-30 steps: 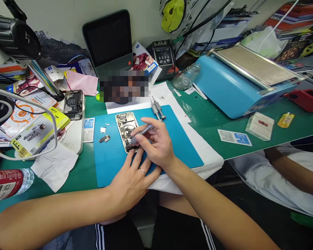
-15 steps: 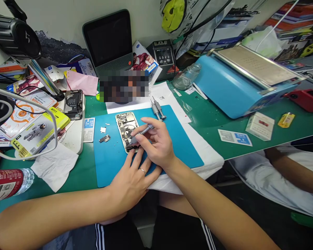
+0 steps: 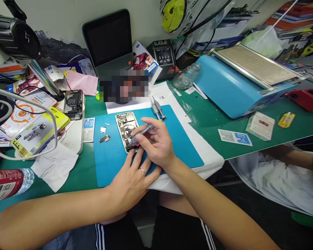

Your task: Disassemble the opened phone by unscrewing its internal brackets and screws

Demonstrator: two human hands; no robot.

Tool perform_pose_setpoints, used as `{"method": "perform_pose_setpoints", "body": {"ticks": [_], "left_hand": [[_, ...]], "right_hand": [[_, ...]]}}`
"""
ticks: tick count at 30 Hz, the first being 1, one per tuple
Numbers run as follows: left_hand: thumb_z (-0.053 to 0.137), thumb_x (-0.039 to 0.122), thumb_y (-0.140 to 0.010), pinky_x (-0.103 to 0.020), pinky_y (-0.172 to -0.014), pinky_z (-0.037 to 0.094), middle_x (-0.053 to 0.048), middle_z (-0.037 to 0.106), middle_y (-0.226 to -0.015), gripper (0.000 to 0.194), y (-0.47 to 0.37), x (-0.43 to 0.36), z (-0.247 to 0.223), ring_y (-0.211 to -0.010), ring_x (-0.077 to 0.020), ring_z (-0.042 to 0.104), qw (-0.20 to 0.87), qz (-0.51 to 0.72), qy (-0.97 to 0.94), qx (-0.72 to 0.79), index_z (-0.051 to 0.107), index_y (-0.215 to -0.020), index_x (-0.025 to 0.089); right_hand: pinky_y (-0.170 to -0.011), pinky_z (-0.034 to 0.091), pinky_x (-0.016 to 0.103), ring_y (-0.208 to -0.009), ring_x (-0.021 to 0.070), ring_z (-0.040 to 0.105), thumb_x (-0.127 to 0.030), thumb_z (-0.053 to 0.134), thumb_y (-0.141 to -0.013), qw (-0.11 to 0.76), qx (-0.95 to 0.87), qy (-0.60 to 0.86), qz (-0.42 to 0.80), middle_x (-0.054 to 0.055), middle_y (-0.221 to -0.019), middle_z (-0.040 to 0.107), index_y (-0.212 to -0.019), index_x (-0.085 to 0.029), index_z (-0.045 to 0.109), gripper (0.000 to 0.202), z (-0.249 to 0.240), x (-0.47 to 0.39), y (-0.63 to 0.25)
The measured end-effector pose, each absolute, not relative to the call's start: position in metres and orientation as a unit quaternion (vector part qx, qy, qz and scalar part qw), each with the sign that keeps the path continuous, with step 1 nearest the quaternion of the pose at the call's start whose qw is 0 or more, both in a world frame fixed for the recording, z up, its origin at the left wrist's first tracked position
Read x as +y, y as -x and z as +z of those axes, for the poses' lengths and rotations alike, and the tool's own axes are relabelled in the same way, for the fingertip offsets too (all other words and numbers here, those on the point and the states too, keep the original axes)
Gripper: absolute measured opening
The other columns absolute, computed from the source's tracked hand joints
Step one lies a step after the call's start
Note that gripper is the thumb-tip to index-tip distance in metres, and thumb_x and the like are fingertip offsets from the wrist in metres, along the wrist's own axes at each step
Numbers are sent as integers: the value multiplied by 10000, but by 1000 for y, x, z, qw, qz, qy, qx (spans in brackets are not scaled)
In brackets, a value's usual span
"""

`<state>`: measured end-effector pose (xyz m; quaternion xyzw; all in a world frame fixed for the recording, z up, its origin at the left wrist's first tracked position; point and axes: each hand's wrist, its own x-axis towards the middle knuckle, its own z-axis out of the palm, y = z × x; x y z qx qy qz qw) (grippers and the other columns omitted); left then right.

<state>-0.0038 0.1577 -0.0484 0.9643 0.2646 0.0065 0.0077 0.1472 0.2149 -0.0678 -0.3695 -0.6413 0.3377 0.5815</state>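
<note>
An opened smartphone [image 3: 126, 125], its inner parts bare, lies on a blue mat [image 3: 108, 173]. My left hand [image 3: 133, 173], a ring on one finger, rests flat with fingers stretched, fingertips at the phone's lower edge. My right hand [image 3: 158, 142] is closed round a slim grey screwdriver [image 3: 146, 130], tilted over the phone's lower half; its tip is hard to make out. Left of the phone lie a small dark metal part [image 3: 104, 138], a silver shield plate [image 3: 103, 130] and several tiny screws. Two more grey screwdrivers [image 3: 156, 109] lie beyond my right hand.
To the left are a white device with another opened phone [image 3: 73, 104], boxes, a crumpled tissue [image 3: 56, 166] and a bottle [image 3: 9, 184]. A blue machine [image 3: 224, 86], a small white box [image 3: 260, 125] and a glass jar [image 3: 187, 75] stand right. Another person's arm [image 3: 292, 156] is at far right.
My hands, the screwdriver and the phone look unmoved. At the far right, the other person's arm has shifted up, and a pale sleeve now shows there.
</note>
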Motion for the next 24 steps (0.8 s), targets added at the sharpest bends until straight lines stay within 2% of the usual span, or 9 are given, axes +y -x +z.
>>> {"method": "perform_pose_setpoints", "body": {"ticks": [6,10,15,24], "left_hand": [[700,434,-917,-595,-1227,316,-234,443,-1586,712,4,158,-50,-1498,-428,411,6,9,-965,262,406,-1520,196],[711,456,-910,-578,-1244,294,-257,431,-1589,759,4,159,-50,-1502,-417,411,5,6,-967,255,388,-1532,166],[701,446,-915,-593,-1245,292,-236,468,-1562,730,4,159,-50,-1486,-421,429,8,2,-968,249,407,-1521,164],[712,429,-903,-596,-1228,306,-227,497,-1536,713,4,159,-50,-1443,-422,474,5,8,-968,249,434,-1507,170]], "right_hand": [[-661,655,234,-766,107,704,-247,655,-988,578,-638,369,351,5,-978,720,-1349,-295,503,395,-68,214,-148],[-694,666,248,-842,126,726,-225,663,-978,570,-645,362,358,4,-989,720,-1363,-306,505,424,-67,213,-149],[-685,664,261,-851,140,739,-201,672,-962,561,-658,362,348,2,-978,719,-1368,-304,497,454,-67,213,-148],[-652,625,218,-828,121,723,-138,702,-907,553,-669,356,346,-15,-968,714,-1373,-325,494,543,-66,214,-147]]}}
